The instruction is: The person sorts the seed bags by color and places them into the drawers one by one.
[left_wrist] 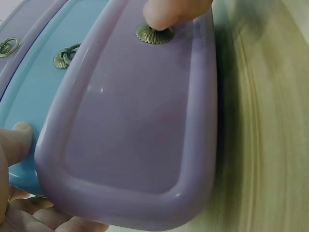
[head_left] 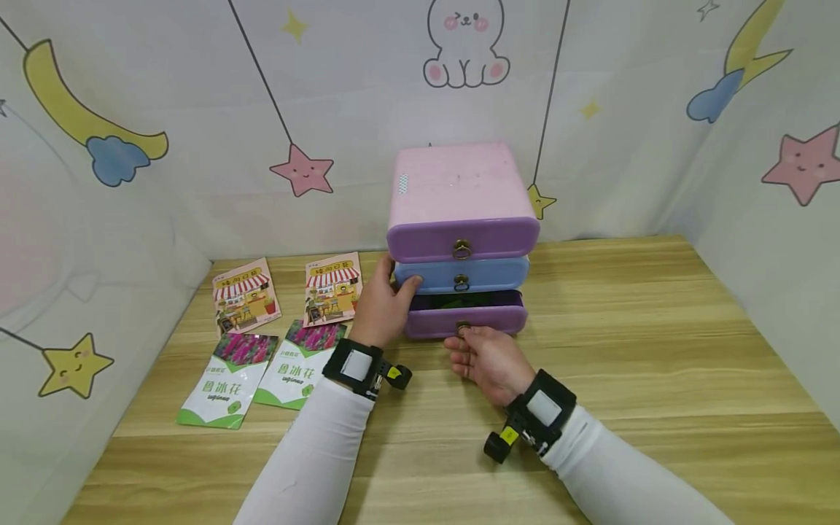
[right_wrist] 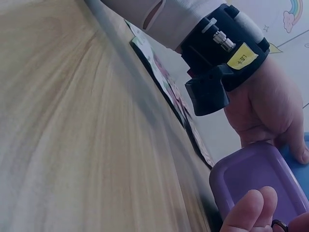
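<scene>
A small drawer cabinet (head_left: 459,179) with a pink top stands near the back wall. It has a purple top drawer (head_left: 420,242), a blue middle drawer (head_left: 495,274) and a purple bottom drawer (head_left: 429,323). The bottom drawer is pulled out a little; something dark green shows through its gap, too hidden to name. My left hand (head_left: 383,310) grips the cabinet's left side, thumb on the blue drawer's front and fingers along the side. With its thumb and fingers, my right hand (head_left: 495,364) pinches the bottom drawer's brass ring pull (left_wrist: 153,35).
Left of the cabinet, two pink packets with a shop picture (head_left: 246,295) and two green-and-white flower seed packets (head_left: 226,383) lie on the wooden table (head_left: 630,379). A patterned cloth wall (head_left: 367,109) encloses the back and sides.
</scene>
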Demonstrator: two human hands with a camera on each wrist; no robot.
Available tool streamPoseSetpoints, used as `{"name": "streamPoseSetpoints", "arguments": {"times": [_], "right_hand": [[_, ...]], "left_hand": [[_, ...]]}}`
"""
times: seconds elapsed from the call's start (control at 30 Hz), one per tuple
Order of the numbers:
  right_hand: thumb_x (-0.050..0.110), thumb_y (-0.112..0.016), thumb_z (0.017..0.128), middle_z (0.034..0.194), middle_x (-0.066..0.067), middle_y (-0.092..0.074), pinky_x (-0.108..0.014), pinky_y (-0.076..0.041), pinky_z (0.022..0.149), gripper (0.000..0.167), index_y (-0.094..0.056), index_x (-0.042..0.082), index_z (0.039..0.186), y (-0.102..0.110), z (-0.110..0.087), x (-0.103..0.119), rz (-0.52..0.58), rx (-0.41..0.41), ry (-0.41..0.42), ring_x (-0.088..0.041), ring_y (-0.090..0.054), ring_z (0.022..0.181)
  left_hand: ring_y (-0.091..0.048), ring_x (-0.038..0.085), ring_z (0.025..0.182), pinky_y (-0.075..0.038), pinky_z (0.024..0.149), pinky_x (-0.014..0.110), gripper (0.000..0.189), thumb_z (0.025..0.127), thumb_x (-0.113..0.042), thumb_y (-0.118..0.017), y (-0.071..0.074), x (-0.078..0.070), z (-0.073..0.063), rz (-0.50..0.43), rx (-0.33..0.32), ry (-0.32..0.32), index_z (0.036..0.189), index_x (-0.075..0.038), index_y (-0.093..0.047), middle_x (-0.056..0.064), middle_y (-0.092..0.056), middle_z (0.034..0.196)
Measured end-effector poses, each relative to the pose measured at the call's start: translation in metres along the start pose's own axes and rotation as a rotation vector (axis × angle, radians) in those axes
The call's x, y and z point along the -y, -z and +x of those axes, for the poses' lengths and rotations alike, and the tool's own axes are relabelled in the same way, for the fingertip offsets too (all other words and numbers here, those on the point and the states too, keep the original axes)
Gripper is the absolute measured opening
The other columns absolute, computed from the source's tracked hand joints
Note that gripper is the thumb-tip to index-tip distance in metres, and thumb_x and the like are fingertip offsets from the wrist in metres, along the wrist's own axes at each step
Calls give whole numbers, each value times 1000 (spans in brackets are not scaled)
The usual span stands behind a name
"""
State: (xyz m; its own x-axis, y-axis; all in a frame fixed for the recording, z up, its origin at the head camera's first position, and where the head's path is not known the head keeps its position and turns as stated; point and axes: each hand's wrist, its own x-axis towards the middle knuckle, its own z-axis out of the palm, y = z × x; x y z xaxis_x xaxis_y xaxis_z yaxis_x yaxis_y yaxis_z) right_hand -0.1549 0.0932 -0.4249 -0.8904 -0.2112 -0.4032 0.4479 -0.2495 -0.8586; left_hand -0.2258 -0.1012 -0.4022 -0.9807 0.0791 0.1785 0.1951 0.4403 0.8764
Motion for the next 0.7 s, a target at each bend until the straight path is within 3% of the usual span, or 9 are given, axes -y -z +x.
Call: {"name": "streamPoseSetpoints", "arguments": {"times": [0.33, 0.7], "right_hand": [[16, -33, 116, 95, 3, -69, -27, -54, 78, 19, -50, 6, 117, 0, 8, 1, 20, -18, -1, -13, -60, 84], [16, -33, 116, 99, 1, -67, -27, -54, 79, 19, -49, 7, 119, -2, 11, 4, 34, -40, -15, -14, -60, 86]], "left_hand": [[-61, 30, 136, -55, 108, 49, 58, 108, -32, -62, -1, 0, 1, 10, -5, -3, 159, -17, -39, 7, -46, 165], [-60, 31, 138, -54, 109, 49, 60, 107, -32, -62, -1, 1, 1, 6, -2, 4, 160, -16, -38, 7, -44, 166]]}}
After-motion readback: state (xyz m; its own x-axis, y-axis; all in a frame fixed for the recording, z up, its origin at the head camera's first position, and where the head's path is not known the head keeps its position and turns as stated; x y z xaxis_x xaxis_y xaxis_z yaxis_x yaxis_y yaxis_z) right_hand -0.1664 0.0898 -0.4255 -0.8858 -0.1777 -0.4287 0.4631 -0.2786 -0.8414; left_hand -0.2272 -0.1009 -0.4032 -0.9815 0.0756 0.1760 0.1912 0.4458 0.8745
